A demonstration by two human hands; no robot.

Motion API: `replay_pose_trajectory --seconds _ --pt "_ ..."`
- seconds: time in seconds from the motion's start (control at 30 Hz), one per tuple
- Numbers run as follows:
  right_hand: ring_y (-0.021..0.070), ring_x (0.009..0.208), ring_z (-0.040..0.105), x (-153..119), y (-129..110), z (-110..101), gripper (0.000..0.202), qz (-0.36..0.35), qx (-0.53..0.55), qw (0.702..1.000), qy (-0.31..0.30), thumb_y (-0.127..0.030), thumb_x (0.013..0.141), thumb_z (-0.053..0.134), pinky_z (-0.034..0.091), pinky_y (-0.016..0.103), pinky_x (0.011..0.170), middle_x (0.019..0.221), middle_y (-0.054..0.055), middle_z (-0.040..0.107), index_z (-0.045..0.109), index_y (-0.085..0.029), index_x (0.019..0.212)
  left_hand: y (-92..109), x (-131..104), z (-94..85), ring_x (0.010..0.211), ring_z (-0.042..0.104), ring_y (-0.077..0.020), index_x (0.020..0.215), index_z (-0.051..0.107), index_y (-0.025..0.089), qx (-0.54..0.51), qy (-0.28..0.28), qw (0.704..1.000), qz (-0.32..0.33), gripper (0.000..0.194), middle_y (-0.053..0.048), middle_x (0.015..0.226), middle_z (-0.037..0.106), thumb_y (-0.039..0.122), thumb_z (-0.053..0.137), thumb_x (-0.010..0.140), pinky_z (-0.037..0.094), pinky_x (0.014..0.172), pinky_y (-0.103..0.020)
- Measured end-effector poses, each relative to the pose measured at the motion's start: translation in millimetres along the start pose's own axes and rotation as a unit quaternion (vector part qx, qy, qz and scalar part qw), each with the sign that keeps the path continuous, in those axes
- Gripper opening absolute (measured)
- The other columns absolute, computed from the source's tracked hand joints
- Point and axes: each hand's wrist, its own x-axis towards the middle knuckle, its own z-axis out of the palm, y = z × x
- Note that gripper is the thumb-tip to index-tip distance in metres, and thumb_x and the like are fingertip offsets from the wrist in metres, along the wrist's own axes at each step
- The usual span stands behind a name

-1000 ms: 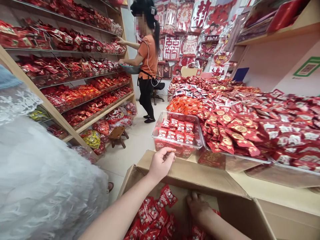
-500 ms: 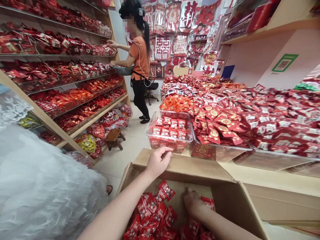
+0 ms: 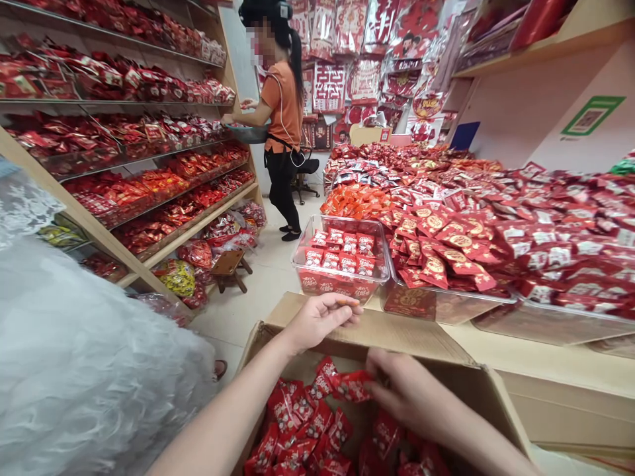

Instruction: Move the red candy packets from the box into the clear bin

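Note:
Above the far flap of the cardboard box [image 3: 449,339] is my left hand [image 3: 325,320], its fingers curled together with the thumb against them. A small orange patch shows at its fingertips; whatever it holds, if anything, is hidden. Inside the box, my right hand [image 3: 397,383] is closed on the end of a red candy packet [image 3: 351,386], slightly blurred. Several more red candy packets [image 3: 302,423] lie loose below, mostly at the box's left and near side. Just beyond my left hand stands a clear plastic bin [image 3: 297,261] with similar packets [image 3: 347,254] upright in rows.
More bins of red packets [image 3: 446,244] continue along the counter [image 3: 461,334] to the right. Full shelves [image 3: 124,175] line the left wall, with a small wooden stool [image 3: 231,264] below. A person [image 3: 285,112] in orange holds a basin there. White ruffled fabric [image 3: 99,350] fills the near left.
My right hand has risen from the box's bottom and moved slightly right, now with a packet in its fingers. The left hand has shifted a little right and down. The other person's arm has drawn back from the shelf.

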Motion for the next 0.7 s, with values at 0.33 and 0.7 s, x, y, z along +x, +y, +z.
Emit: replay_pose_trajectory --seconds 0.33,0.7 --pt "0.0093 0.055 0.05 31 11 -7 0.025 0.012 0.457 0.877 0.148 -0.037 0.07 0.059 0.044 0.022 0.052 0.065 -0.002 0.053 0.046 -0.017 0.077 2 4 18.9 0.053 0.055 -0.0069 0.091 0.058 0.013 -0.074 0.124 0.986 -0.08 0.032 0.0 0.069 0.063 0.028 0.067 0.065 0.045 0.05 -0.018" --pt "0.0112 0.055 0.055 17 5 -11 0.013 -0.043 0.32 0.903 0.282 -0.031 0.076 0.054 0.045 0.022 0.051 0.062 0.0 0.057 0.053 -0.017 0.075 6 2 32.0 0.076 0.062 -0.0145 0.096 0.056 0.017 -0.234 0.122 0.963 -0.056 0.031 -0.005 0.086 0.067 0.028 0.065 0.069 0.049 0.07 -0.026"
